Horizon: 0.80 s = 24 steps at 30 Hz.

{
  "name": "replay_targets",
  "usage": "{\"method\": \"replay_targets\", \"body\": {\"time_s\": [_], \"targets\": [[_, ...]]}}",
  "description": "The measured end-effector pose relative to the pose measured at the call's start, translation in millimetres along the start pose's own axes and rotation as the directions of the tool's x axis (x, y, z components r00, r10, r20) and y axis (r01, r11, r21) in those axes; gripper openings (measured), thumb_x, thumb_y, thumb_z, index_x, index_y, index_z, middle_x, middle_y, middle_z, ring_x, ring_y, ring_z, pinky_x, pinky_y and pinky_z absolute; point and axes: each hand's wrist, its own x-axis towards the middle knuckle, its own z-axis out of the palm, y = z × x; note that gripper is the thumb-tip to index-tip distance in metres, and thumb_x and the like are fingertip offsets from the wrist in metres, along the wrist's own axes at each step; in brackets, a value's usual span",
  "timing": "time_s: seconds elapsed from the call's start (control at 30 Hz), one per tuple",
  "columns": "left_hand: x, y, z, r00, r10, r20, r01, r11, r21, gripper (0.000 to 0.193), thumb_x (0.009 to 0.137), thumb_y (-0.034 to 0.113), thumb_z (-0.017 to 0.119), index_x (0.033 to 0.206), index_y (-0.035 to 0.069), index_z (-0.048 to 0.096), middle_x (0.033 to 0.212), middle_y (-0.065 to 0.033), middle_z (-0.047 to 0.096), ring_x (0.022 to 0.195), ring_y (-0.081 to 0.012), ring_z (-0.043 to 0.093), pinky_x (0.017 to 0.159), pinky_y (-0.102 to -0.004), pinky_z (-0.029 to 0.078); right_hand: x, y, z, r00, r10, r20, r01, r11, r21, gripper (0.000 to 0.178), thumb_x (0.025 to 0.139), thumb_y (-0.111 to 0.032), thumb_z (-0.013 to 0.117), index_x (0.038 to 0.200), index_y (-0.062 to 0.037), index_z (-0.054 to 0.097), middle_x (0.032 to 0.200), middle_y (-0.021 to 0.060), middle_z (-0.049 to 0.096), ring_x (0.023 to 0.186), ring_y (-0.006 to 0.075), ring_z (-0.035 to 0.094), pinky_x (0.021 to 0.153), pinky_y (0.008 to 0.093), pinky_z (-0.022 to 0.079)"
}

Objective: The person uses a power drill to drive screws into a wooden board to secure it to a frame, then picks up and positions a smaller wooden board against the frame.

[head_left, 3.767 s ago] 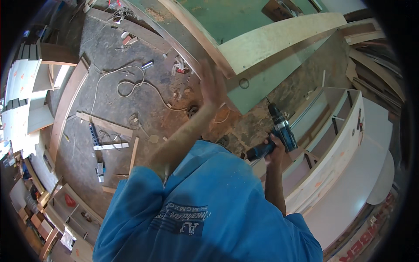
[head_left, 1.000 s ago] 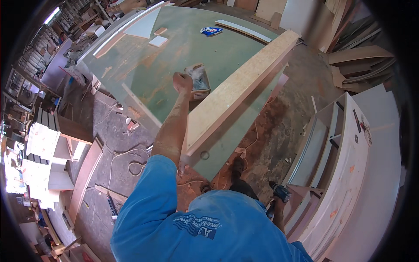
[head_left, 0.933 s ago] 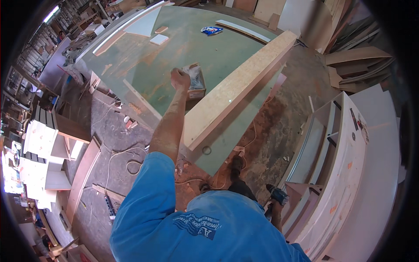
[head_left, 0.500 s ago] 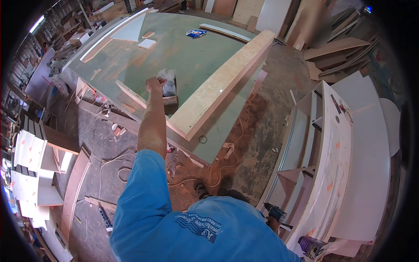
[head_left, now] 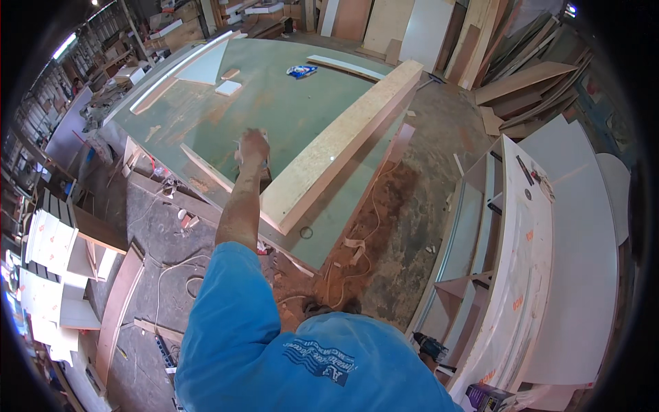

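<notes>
My left hand (head_left: 253, 145) reaches over the green tabletop (head_left: 302, 103), right on top of a small open box (head_left: 265, 180). Its fingers point down and are hidden, and only a little clear plastic shows beside them. Low on the right, my right hand (head_left: 430, 364) grips a dark cordless drill (head_left: 430, 345), held close to my side. A long pale wooden box beam (head_left: 343, 141) lies across the table just right of the small box.
A thin wood strip (head_left: 206, 167) stands left of the box. White offcuts (head_left: 228, 88) and a blue-and-white packet (head_left: 301, 71) lie farther back. To my right is a white cabinet frame (head_left: 511, 261) with pliers (head_left: 526, 172) on it. A cable (head_left: 159, 295) trails over the floor.
My left hand has moved from the left edge of the small box to over it, now covering the plastic bag that showed before. The drill stays in my right hand.
</notes>
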Motion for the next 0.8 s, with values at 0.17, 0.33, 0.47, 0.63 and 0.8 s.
{"method": "replay_targets", "body": {"time_s": [0.17, 0.33, 0.47, 0.63, 0.8], "targets": [[38.8, -47.5, 49.1, 0.863, 0.119, 0.49, -0.265, 0.934, 0.24, 0.022, 0.084, 0.019, 0.062, 0.103, 0.009, 0.067, 0.095, -0.016, 0.069, 0.092, -0.0316, 0.07, 0.074, -0.0464, 0.054, 6.5, -21.9, 40.9, 0.996, -0.025, 0.082, 0.024, 1.0, 0.007, 0.018, 0.068, 0.001, 0.069, 0.083, -0.0066, 0.065, 0.066, 0.0036, 0.059, 0.044, 0.0165, 0.054, 0.04, 0.0305, 0.045], [11.8, -47.0, 106.0, 0.962, -0.237, -0.137, 0.173, 0.914, -0.367, 0.032, 0.094, 0.032, 0.055, 0.11, 0.012, 0.074, 0.096, -0.0093, 0.075, 0.087, -0.0332, 0.073, 0.083, -0.0438, 0.057, -7.7, -33.6, 57.2, 0.999, -0.014, 0.046, 0.012, 0.999, 0.029, 0.018, 0.068, 0.002, 0.07, 0.083, -0.0068, 0.065, 0.066, 0.0035, 0.059, 0.044, 0.0163, 0.054, 0.04, 0.0306, 0.045], [24.3, -66.9, 108.7, 0.975, -0.022, 0.22, 0.012, 0.999, 0.046, 0.031, 0.094, 0.029, 0.057, 0.111, 0.009, 0.072, 0.105, -0.0165, 0.074, 0.094, -0.0328, 0.073, 0.082, -0.0448, 0.057, -25.8, -42.2, 87.5, 0.998, -0.037, 0.059, 0.034, 0.998, 0.045, 0.018, 0.068, 0.002, 0.07, 0.083, -0.0069, 0.065, 0.066, 0.0034, 0.059, 0.044, 0.0162, 0.054, 0.04, 0.0306, 0.045], [17.5, -45.5, 98.1, 0.885, 0.129, 0.448, -0.187, 0.979, 0.086, 0.023, 0.091, 0.016, 0.059, 0.102, 0.002, 0.074, 0.105, -0.0213, 0.074, 0.099, -0.0335, 0.073, 0.076, -0.0461, 0.059, -56.3, -34.5, 94.8, 0.999, -0.049, 0.014, 0.048, 0.996, 0.081, 0.018, 0.068, 0.002, 0.07, 0.082, -0.007, 0.065, 0.066, 0.0032, 0.059, 0.044, 0.0161, 0.054, 0.04, 0.0306, 0.045], [41.9, -69.7, 102.8, 0.953, 0.099, 0.286, -0.115, 0.993, 0.04, 0.026, 0.089, 0.018, 0.062, 0.107, 0.003, 0.073, 0.102, -0.0194, 0.073, 0.099, -0.0343, 0.071, 0.083, -0.0439, 0.057, -80.4, -36.2, 112.3, 0.996, -0.088, 0.013, 0.086, 0.988, 0.129, 0.018, 0.068, 0.003, 0.07, 0.082, -0.0072, 0.065, 0.066, 0.0031, 0.058, 0.044, 0.016, 0.054, 0.04, 0.0306, 0.045]]}}
